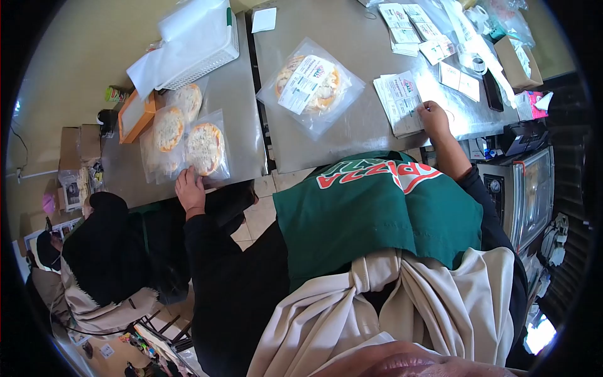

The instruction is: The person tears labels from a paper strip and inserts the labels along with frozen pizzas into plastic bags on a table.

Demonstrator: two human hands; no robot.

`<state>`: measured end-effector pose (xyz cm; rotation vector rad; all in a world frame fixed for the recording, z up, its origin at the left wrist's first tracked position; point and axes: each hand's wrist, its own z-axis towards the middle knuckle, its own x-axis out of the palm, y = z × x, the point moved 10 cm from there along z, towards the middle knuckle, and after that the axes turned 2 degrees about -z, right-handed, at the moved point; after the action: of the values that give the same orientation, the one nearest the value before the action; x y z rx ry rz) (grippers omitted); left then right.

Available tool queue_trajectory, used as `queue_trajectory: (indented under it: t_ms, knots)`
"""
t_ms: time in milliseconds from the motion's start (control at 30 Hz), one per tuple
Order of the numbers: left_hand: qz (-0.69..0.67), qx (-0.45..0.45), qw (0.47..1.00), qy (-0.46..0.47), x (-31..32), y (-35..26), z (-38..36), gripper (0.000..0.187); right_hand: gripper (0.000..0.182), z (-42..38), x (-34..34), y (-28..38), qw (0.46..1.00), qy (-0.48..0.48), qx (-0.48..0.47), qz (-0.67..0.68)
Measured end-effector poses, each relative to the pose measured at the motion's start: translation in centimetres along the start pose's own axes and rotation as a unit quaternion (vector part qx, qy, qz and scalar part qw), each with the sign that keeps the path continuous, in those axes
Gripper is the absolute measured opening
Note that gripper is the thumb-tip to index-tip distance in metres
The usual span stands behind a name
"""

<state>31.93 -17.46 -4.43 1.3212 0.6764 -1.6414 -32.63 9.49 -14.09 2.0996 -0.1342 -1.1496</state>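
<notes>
On the left table, my left hand (190,190) has its fingers together at the near corner of a bagged pizza (205,148); the thumb is mostly hidden. More bagged pizzas (168,129) overlap beside it. My right hand (434,119) pinches the right edge of a printed label (402,99) on top of a stack on the metal table. Between the hands, farther back, lies another bagged pizza (325,93) with a printed label (306,84) across its clear bag.
A white plastic basket (200,66) and an orange-framed box (136,116) stand at the back left. Other label stacks (402,28), a phone (492,92) and a cardboard box (518,63) lie right. A gap separates the tables. Another person (107,251) is at left.
</notes>
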Motion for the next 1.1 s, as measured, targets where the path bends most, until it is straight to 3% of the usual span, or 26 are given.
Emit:
queue_trajectory:
  t_ms: [167,267,433,533,600,633,867,933,1000,1100]
  knots:
    - [-0.031,0.004,0.999,-0.039,0.3,1.6,0.3,0.017,0.027,2.1,0.9,-2.3,0.999,0.022,-0.003,0.048]
    - [-0.041,0.011,0.997,-0.066,-2.5,0.8,2.6,0.01,0.026,0.3,0.3,-0.4,0.996,0.044,0.012,0.079]
    - [-0.052,0.05,0.994,-0.076,-9.7,-5.1,8.8,0.007,0.021,0.3,0.7,-0.7,0.986,0.053,-0.002,0.161]
    - [-0.12,0.049,0.981,-0.141,-15.1,-8.9,11.7,0.009,0.017,-1.3,0.0,1.3,0.976,0.058,-0.007,0.21]
    - [-0.216,-0.043,0.969,-0.111,-16.9,-9.9,13.8,0.01,0.015,-1.6,-0.6,2.0,0.969,0.055,-0.019,0.239]
    - [-0.262,-0.09,0.956,-0.095,-16.9,-10.3,14.4,0.011,0.014,-1.6,-0.8,2.2,0.966,0.052,-0.03,0.252]
    - [-0.377,0.015,0.909,-0.179,-16.4,-22.5,17.0,0.013,0.016,-4.5,-2.3,6.8,0.909,0.123,-0.064,0.394]
    - [-0.287,0.033,0.94,-0.182,-15.7,-27.1,16.4,0.012,0.016,-5.8,-2.3,8.2,0.89,0.164,-0.053,0.423]
    - [-0.286,0.067,0.944,-0.152,-12.0,-30.2,15.7,0.014,0.015,-7.2,-2.0,9.2,0.874,0.202,-0.033,0.441]
    - [-0.268,0.101,0.946,-0.154,-11.6,-33.6,13.1,0.027,0.015,-9.1,-1.1,10.5,0.851,0.253,-0.02,0.459]
